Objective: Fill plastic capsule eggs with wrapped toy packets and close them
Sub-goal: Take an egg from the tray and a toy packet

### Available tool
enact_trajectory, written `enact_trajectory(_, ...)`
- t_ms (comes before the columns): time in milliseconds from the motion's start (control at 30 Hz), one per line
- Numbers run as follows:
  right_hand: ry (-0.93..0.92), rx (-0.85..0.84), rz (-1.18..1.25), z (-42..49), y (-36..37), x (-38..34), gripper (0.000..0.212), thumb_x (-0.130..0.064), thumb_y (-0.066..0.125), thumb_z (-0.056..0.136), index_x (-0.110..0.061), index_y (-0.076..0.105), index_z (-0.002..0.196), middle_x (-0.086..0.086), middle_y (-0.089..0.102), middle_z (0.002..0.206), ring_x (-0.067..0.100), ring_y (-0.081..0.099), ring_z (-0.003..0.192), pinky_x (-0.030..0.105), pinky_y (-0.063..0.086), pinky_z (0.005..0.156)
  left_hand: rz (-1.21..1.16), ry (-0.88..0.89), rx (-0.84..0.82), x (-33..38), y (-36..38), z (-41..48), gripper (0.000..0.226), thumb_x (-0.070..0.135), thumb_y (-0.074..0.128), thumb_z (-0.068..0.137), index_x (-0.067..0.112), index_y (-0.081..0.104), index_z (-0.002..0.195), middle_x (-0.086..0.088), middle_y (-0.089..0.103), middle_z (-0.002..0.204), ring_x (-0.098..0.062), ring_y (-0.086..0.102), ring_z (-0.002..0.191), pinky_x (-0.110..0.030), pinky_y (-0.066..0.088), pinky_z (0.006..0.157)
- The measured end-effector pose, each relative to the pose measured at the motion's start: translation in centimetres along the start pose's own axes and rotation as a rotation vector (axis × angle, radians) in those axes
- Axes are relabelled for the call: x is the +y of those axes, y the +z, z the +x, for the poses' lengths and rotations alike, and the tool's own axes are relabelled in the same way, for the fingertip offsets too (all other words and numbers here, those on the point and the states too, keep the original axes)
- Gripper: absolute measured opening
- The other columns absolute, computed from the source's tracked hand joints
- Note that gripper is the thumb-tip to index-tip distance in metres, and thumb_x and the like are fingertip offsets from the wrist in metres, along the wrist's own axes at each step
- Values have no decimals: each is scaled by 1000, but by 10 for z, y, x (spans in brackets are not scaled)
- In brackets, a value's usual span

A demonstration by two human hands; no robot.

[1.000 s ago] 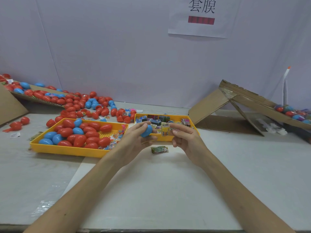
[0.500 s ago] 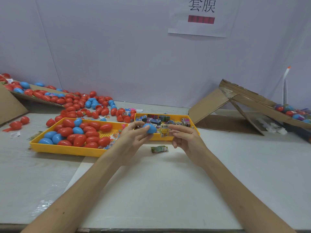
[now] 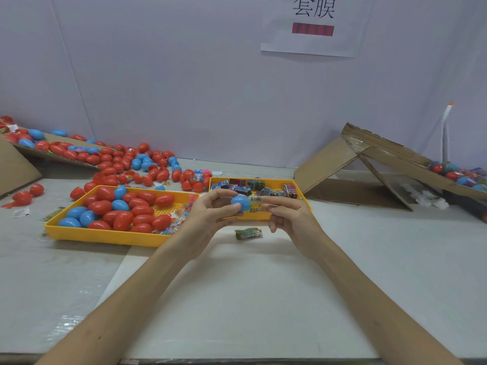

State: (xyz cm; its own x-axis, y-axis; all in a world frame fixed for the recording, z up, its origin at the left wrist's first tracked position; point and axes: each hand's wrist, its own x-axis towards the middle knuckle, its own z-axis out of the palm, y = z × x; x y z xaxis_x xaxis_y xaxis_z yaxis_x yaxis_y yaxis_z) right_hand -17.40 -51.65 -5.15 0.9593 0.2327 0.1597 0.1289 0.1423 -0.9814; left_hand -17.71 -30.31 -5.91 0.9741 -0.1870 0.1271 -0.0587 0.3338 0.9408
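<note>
My left hand (image 3: 210, 214) grips a blue capsule egg (image 3: 241, 202) above the table's middle. My right hand (image 3: 288, 217) pinches a yellow wrapped toy packet (image 3: 255, 204) whose left end touches the egg's open side. Both are held in front of a small yellow tray (image 3: 303, 197) of wrapped packets. A larger yellow tray (image 3: 105, 234) at the left holds several red and blue eggs. One green packet (image 3: 248, 233) lies loose on the table below my hands.
Many red and blue eggs (image 3: 131, 164) are scattered on the table and on cardboard (image 3: 15, 167) at the far left. A folded cardboard ramp (image 3: 369, 164) with more eggs stands at the right. A white wall with a paper sign (image 3: 313, 25) is behind.
Both hands rose slightly. The packet and the blue egg have come together, the packet's end now touching the egg's opening.
</note>
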Motion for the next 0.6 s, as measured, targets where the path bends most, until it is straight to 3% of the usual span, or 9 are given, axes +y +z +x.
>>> enact_trajectory(200, -86, 30, -163, -3, 3, 1, 35, 3, 60, 95, -25, 80, 91, 1, 74, 78, 17, 66, 58, 23, 49, 58, 75, 64, -21, -1, 2, -2, 21, 20, 78, 76, 16, 70, 95, -8, 76, 103, -21, 73, 90, -26, 59, 72)
enact_trajectory(367, -204, 109, -283, -4, 9, 2, 41, 9, 68, 88, -30, 78, 81, -7, 76, 77, 10, 70, 66, 19, 55, 63, 189, 81, -64, -3, 4, -2, 33, 19, 84, 78, 16, 70, 107, -5, 75, 115, -19, 71, 99, -29, 58, 78)
enact_trajectory(467, -225, 140, -286, -5, 9, 2, 33, 9, 72, 84, -23, 78, 82, -7, 77, 80, 9, 73, 76, 19, 56, 66, 226, 85, -89, -4, 7, -4, 30, 22, 77, 80, 20, 73, 109, -2, 75, 112, -15, 71, 95, -26, 56, 76)
enact_trajectory(600, -240, 153, -297, -5, 7, 1, 20, 5, 76, 82, -15, 78, 83, -3, 77, 80, 10, 73, 77, 18, 54, 69, 252, 88, -107, -2, 8, -5, 17, 22, 78, 81, 26, 78, 98, 1, 76, 106, -15, 71, 92, -26, 58, 77)
